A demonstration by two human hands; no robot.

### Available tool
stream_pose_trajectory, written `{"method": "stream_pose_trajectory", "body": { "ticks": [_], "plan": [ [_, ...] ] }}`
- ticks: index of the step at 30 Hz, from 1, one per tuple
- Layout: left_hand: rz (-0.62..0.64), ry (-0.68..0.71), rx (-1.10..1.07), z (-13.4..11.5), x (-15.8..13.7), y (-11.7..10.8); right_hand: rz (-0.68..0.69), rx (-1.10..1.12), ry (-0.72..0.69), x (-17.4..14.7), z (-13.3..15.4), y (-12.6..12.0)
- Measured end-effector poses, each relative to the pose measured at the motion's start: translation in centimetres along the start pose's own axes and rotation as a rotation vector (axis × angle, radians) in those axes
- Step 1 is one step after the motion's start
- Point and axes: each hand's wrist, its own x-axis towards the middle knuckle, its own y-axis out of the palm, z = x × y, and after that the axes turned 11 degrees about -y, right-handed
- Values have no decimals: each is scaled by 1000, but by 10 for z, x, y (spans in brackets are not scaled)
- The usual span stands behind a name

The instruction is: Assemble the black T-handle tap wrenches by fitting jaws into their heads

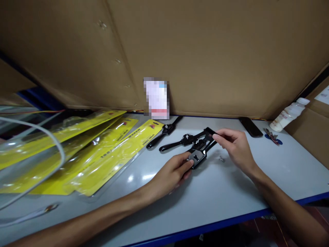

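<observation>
My left hand (180, 166) grips a black spokeshave (202, 161) by its near handle and body, thumb against the silvery blade (197, 157). Between the thumb and fingers of my right hand (235, 142) is a small flat black piece (210, 133) with a reddish mark, above the spokeshave's far handle. Whether the two touch is unclear. Behind them a second black spokeshave (186, 140) lies on the table, partly covered. Another spokeshave (168, 128) rests farther back, against the yellow packs. A small silvery screw (221, 159) lies below my right hand.
Yellow card packs with clear plastic (120, 151) cover the left of the table, crossed by a pale cable (61, 151). A blurred upright panel (157, 99) leans on the cardboard wall (205, 58). Rightward are a black phone (250, 127), keys (272, 136) and a bottle (289, 115).
</observation>
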Motion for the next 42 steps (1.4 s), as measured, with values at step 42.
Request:
{"method": "stream_pose_trajectory", "body": {
  "ticks": [42],
  "plan": [
    [-137, 38, -107, 4, 3, 6, 288, -352, 176, -14, -10, 44]
  ]
}}
